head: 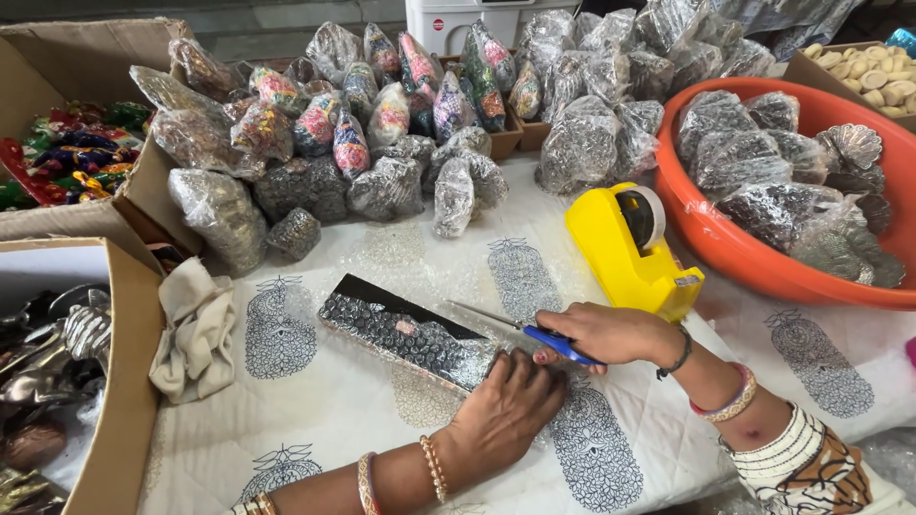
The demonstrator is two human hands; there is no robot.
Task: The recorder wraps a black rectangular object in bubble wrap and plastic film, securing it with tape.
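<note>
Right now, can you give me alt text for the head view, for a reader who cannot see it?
A person's left hand presses on a long flat package wrapped in bubble wrap while the right hand holds blue-handled scissors over it on a printed white tablecloth. A yellow tape dispenser, an orange basin and many plastic-wrapped items lie behind.

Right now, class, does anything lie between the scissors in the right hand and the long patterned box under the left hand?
Nothing visible does. The right hand holds the blue-handled scissors with the blades lying over the patterned box, while the left hand presses the box's near end.
</note>
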